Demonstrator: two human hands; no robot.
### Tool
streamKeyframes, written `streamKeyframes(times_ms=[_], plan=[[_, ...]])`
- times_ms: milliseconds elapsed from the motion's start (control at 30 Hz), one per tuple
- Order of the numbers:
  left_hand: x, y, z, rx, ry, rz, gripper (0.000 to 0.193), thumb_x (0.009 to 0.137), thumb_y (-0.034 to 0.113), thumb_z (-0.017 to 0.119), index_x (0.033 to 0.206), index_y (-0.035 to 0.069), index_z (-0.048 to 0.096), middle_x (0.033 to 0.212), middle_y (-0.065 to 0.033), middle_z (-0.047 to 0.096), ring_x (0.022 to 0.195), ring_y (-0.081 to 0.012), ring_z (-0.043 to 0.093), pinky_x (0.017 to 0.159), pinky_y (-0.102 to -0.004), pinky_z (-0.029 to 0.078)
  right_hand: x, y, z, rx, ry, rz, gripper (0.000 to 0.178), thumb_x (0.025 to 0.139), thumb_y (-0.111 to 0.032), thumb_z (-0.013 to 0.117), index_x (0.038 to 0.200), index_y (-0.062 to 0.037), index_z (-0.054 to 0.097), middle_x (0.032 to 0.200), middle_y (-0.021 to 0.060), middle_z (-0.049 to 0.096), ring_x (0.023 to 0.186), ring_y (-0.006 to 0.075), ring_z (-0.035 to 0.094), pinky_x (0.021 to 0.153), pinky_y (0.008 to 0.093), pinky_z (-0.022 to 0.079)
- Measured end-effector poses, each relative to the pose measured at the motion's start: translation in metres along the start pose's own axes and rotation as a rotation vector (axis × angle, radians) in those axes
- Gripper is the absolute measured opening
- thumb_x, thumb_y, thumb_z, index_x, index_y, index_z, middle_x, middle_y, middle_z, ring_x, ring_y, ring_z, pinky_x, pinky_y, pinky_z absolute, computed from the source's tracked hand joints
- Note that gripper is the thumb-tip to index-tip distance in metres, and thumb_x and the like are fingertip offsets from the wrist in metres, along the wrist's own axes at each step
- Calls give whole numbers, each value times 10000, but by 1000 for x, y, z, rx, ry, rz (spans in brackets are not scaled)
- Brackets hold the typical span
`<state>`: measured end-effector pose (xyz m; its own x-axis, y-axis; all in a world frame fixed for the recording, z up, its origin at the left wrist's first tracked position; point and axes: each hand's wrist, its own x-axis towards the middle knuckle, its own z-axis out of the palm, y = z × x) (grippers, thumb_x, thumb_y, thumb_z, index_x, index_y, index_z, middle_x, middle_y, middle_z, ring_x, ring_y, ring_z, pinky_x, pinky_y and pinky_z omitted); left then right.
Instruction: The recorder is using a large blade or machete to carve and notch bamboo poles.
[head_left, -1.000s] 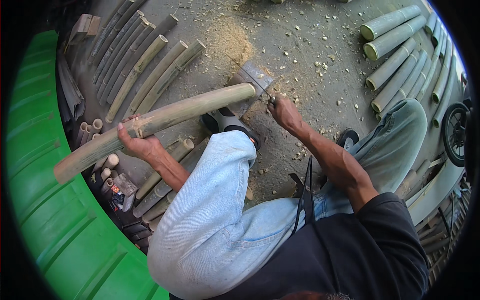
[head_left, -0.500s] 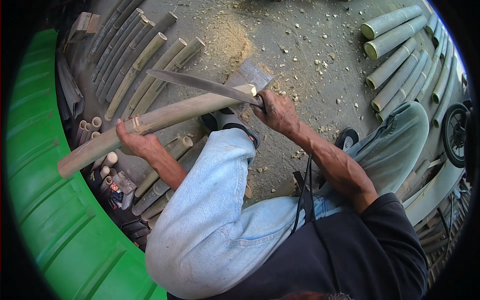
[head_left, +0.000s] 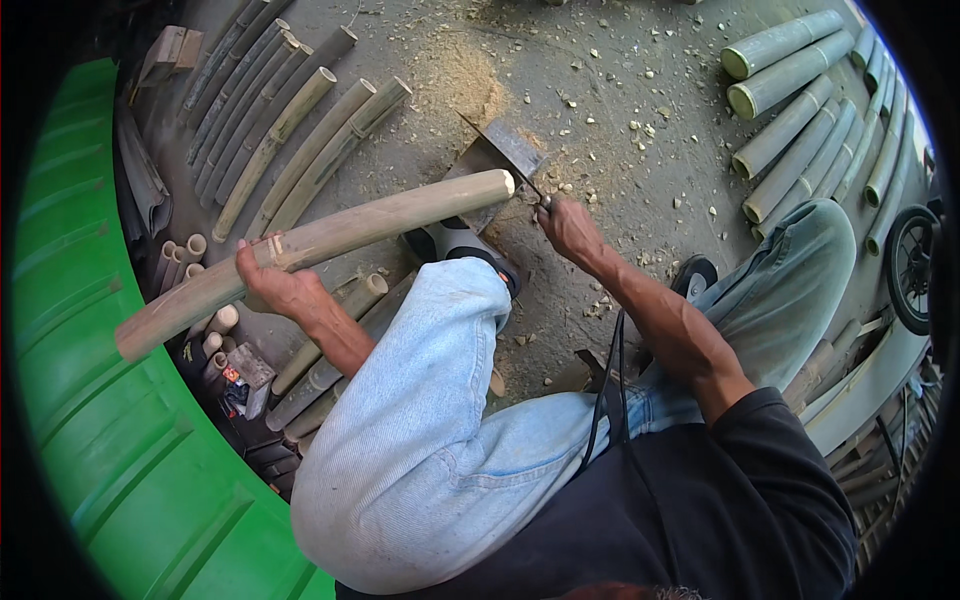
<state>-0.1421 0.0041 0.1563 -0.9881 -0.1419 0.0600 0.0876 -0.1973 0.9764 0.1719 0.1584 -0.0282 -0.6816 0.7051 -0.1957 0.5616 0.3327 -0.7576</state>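
Note:
My left hand (head_left: 281,287) grips a bamboo pole (head_left: 390,218) from below, near a node with a pale scraped spot. The pole slants from the green surface at left up to its pale cut end near the middle. My right hand (head_left: 573,230) is closed round the handle of a machete (head_left: 500,150), whose blade appears nearly edge-on and points up and left, just beyond the pole's end. Beneath the blade lies a flat worn wooden block (head_left: 515,148), partly covered by blade and pole. My shoe (head_left: 462,243) is close to the block, under the pole.
Cut bamboo lengths (head_left: 300,140) lie in rows at upper left, with more thick ones (head_left: 795,90) at upper right. Wood chips and sawdust (head_left: 465,90) cover the floor ahead. A ridged green panel (head_left: 90,330) curves along the left. A small black wheel (head_left: 908,270) stands at far right.
The machete has swung from lying across the pole, blade pointing left, to beyond its end. My right hand moved slightly right and down. My left hand and the pole barely moved.

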Motion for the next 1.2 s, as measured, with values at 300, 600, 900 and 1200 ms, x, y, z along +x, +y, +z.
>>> streamKeyframes(times_ms=[300,600,900,1200], plan=[[7,-50,-33,28,33,-139,546,846,272,755,1207,-79,543,1084,-170,604,981,-288,616,905,-468,507,-1,18,-3,73,-222,153,322,975,-250,571,942,70,580,728,298,633,739,474,656,659,534,490],[55,-192,-62,119,281,-553,687,780,264,832,1291,-76,524,1247,-188,598,1085,-336,612,937,-477,500,-2,22,6,-16,-192,221,401,988,-298,571,883,87,600,697,300,608,716,465,656,653,502,481],[53,-223,-73,1213,32,-511,808,915,515,635,1453,-42,406,1465,-302,412,1407,-404,359,1116,-517,357,0,37,16,-132,-189,193,445,999,-326,532,851,89,594,641,256,590,613,399,637,583,495,460],[-12,-140,-79,1563,-556,642,522,756,34,680,1254,16,526,1255,-185,500,1190,-385,484,1106,-534,323,8,46,18,-68,-219,168,447,998,-352,532,904,80,596,705,281,611,675,438,637,624,509,468]])
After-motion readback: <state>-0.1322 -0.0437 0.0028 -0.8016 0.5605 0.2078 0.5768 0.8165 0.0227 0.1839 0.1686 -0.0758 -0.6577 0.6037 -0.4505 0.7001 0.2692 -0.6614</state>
